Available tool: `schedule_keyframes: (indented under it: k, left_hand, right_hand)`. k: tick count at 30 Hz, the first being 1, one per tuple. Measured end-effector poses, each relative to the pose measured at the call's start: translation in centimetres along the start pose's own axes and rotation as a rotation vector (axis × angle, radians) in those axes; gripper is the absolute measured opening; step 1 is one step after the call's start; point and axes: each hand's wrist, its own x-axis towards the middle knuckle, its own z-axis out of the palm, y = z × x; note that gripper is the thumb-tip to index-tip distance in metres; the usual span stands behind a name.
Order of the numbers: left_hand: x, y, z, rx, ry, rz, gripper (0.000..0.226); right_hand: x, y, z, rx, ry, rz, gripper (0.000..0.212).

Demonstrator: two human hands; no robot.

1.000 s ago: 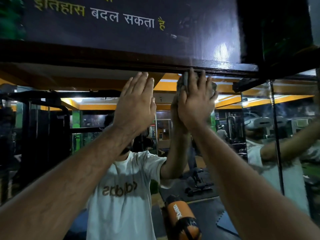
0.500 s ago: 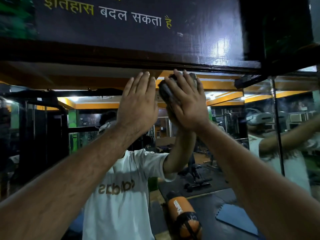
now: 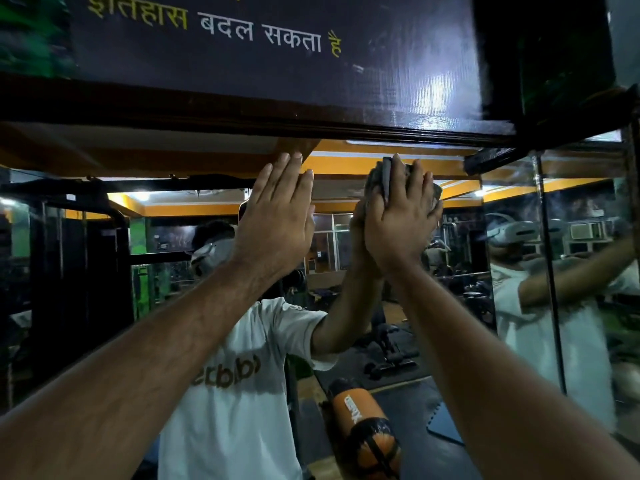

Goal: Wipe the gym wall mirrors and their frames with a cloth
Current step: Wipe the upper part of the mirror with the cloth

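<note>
High on the mirror, just under its dark top frame, my right hand presses the grey cloth flat with straight, slightly spread fingers, while my left hand, fingers straight and together, apparently braces me against the glass.

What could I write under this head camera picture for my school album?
A person's right hand presses a grey cloth on the gym mirror near its top frame, left hand flat beside.
</note>
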Motion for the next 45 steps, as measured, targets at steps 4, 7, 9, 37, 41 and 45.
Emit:
schedule_keyframes:
  k: [4,7,9,37,41,45]
  left_hand:
    - [-0.9,-0.6,-1.0,-0.113,0.062,-0.008,0.050]
    - [-1.6,-0.9,-1.6,-0.019,0.032,-0.002,0.054]
    - [-1.7,-1.3,-1.6,0.027,-0.009,-0.029,0.058]
    - [-3.0,-7.1,-5.1,0.141,-0.046,-0.149,0.059]
    - [-3.9,-7.9,-5.4,0.151,-0.038,-0.139,0.061]
    - [-4.6,-8.9,-5.3,0.175,-0.012,-0.111,0.063]
  right_hand:
    - [-4.5,-2.1,0.1,-0.022,-0.054,-0.400,0.066]
    - [-4.1,-0.1,-0.2,-0.041,-0.072,-0.562,0.063]
    - [-2.2,-0.4,-0.1,-0.040,-0.031,-0.327,0.065]
    - [-3.1,-11.3,2.1,0.003,-0.052,-0.571,0.062]
    - [-1.2,-11.2,2.1,-0.005,0.020,-0.327,0.065]
    - [-3.8,-14.5,2.5,0.004,-0.021,-0.329,0.068]
